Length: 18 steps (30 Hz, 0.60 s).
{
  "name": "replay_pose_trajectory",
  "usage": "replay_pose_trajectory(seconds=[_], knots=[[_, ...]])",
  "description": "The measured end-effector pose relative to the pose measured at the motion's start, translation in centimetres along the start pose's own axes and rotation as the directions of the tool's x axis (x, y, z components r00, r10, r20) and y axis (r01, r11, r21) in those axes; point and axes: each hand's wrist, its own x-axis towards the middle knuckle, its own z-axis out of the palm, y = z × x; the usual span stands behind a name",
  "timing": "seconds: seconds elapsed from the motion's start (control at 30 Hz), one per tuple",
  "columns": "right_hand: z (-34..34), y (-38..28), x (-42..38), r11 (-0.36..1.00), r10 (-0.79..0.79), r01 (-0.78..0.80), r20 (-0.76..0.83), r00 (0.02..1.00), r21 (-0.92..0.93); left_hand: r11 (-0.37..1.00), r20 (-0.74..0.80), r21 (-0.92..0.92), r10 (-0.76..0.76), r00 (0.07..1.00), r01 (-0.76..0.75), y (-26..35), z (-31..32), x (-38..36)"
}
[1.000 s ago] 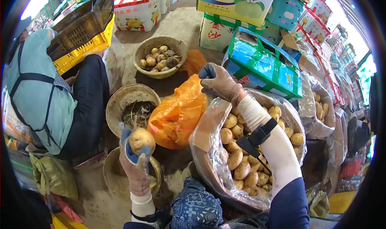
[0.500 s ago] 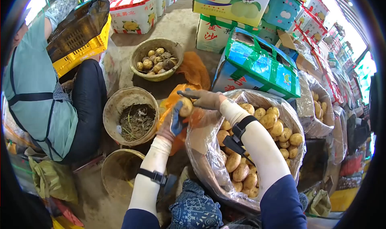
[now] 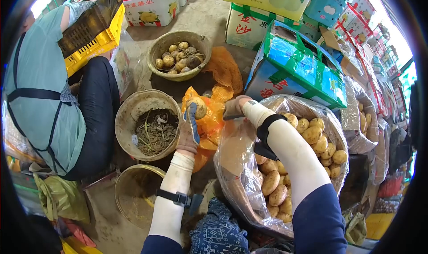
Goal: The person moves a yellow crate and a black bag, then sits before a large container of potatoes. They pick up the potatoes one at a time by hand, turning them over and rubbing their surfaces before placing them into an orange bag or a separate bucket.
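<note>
My left hand (image 3: 190,127), in a grey and blue glove, is closed around a potato (image 3: 197,107). It is held over an orange mesh bag (image 3: 211,127), just right of a bucket of dirt (image 3: 154,129). My right hand (image 3: 233,108), also gloved, is beside the bag at the upper left edge of a plastic-lined box (image 3: 234,162). Its back faces me and its fingers are largely hidden. Many potatoes (image 3: 278,194) fill the box under my right forearm.
A basin of dirty potatoes (image 3: 178,75) stands farther ahead. Nearer me is another bucket (image 3: 138,196). At the left a person (image 3: 47,98) sits beside a yellow crate (image 3: 96,44). A blue and green carton (image 3: 298,69) and stacked boxes (image 3: 240,26) stand on the right.
My left hand has brought the potato slightly left and up, away from my right hand. The right hand has moved rightward, and its outstretched fingers no longer show. The view has shifted a little.
</note>
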Motion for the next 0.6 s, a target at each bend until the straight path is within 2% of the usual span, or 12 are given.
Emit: replay_pose_trajectory(seconds=[0.07, 0.13, 0.2, 0.27, 0.3, 0.37, 0.4, 0.43, 0.47, 0.5, 0.53, 0.6], knots=[[0.3, 0.2, 0.9, 0.997, 0.071, -0.071, -0.016, 0.997, -0.039, 0.997, 0.006, 0.026, 0.069, 0.998, -0.069, 1.3, 0.5, -0.7], [0.7, -0.3, -0.9, 0.934, -0.252, 0.326, -0.379, 0.890, 0.144, 0.999, 0.094, -0.047, -0.017, 0.995, 0.022, 3.2, 0.9, -2.1], [-0.7, -1.4, -3.7, 0.861, -0.214, 0.381, -0.439, 0.873, 0.338, 0.974, 0.153, -0.210, 0.121, 0.981, -0.087, 1.9, 1.3, -1.1], [-1.2, -1.2, -3.3, 0.756, -0.551, 0.643, -0.649, 0.524, -0.122, 0.667, 0.479, -0.654, 0.000, 0.878, 0.357, 4.5, 2.7, -1.6], [-1.1, -0.3, -2.2, 0.760, -0.550, 0.638, -0.651, 0.524, -0.128, 0.629, 0.512, -0.664, -0.012, 0.859, 0.405, 4.9, 3.2, -1.9], [-0.7, 2.4, -0.1, 0.578, -0.783, 0.423, -0.619, 0.050, -0.698, 0.651, 0.500, -0.655, -0.008, 0.866, 0.384, 5.4, 3.4, -1.9], [-1.3, 2.1, -3.0, 0.582, -0.782, 0.412, -0.621, 0.049, -0.701, 0.676, 0.483, -0.640, -0.014, 0.875, 0.365, 5.6, 3.1, -1.9], [-2.1, 0.7, -8.1, 0.784, -0.426, 0.602, -0.836, 0.346, -0.150, 0.742, 0.394, -0.608, -0.026, 0.919, 0.281, 4.2, 1.6, -1.3], [-2.7, -0.3, -11.7, 0.697, -0.049, 0.552, -0.738, 0.673, 0.457, 0.742, 0.395, -0.609, -0.024, 0.918, 0.281, 3.8, -0.1, -0.6], [-3.4, 0.2, -12.6, 0.651, -0.023, 0.606, -0.786, 0.618, 0.457, 1.000, 0.321, -0.013, -0.002, 0.947, 0.007, 3.8, -1.9, 0.0], [-4.4, 0.7, -13.8, 0.601, 0.008, 0.659, -0.828, 0.560, 0.452, 0.760, 0.274, 0.609, 0.067, 0.959, -0.227, 4.0, -3.2, 0.1], [-5.8, 2.6, -15.7, 0.551, 0.039, 0.686, -0.835, 0.548, 0.476, 0.670, 0.208, 0.683, 0.204, 0.956, -0.292, 4.1, -4.8, -1.3]])
